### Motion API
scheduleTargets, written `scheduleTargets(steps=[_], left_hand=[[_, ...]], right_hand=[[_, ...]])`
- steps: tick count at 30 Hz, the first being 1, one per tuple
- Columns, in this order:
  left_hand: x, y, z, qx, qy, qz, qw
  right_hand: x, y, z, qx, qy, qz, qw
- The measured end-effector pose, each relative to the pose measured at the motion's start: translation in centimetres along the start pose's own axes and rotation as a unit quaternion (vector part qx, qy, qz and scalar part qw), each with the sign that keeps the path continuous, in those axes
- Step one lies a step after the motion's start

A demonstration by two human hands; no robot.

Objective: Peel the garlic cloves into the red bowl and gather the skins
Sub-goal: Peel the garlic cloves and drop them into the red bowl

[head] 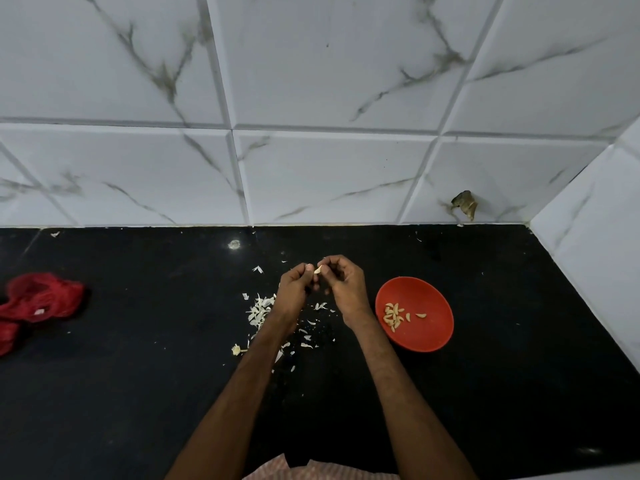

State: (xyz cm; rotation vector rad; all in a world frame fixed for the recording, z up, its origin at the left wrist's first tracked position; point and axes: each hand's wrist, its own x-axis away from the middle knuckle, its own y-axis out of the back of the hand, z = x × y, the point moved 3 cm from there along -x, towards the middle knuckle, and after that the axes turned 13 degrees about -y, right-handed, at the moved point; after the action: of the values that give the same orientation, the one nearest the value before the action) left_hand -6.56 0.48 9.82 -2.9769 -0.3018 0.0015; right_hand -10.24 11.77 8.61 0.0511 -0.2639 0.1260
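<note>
Both hands are raised over the middle of the black surface point(138, 358), fingers curled in. The left hand point(294, 285) and the right hand point(343, 282) pinch one garlic clove point(317, 270) between their fingertips, left of the red bowl point(427, 294) and well apart from it.

The clove is small and likely slick once bared, so a hard pull on the skin could squirt it out of the pinch onto the surface or among the skins point(260, 309) heaped to the left. Any skin torn free here would drop below the hands, not on the heap, and add to the scatter that has to be gathered. Carrying the clove right with a flake stuck to it would put skin among the peeled cloves point(394, 315) in the bowl.

The clove's long axis appears to slant from near-left to far-right — the pale end shows between the fingertips. Which end is the root is too small to tell.
</note>
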Motion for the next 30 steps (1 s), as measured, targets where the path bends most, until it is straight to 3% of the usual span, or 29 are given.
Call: scheduleTargets(steps=[5,12,21,30], left_hand=[[-0.3,0.2,0.1,-0.025,-0.034,0.012,0.999],[-0.6,0.7,0.7,0.010,0.002,-0.014,1.000],[-1.4,0.9,1.8,-0.078,-0.056,0.006,0.995],[-1.1,0.7,1.4,-0.029,-0.033,-0.026,0.999]], right_hand=[[-0.1,-0.1,0.2,-0.027,0.005,0.007,1.000],[0.1,-0.1,0.8,0.098,0.060,-0.003,0.993],[0.2,-0.3,1.0,-0.016,0.005,-0.034,0.999],[0.2,-0.4,0.9,0.043,0.058,-0.047,0.996]])
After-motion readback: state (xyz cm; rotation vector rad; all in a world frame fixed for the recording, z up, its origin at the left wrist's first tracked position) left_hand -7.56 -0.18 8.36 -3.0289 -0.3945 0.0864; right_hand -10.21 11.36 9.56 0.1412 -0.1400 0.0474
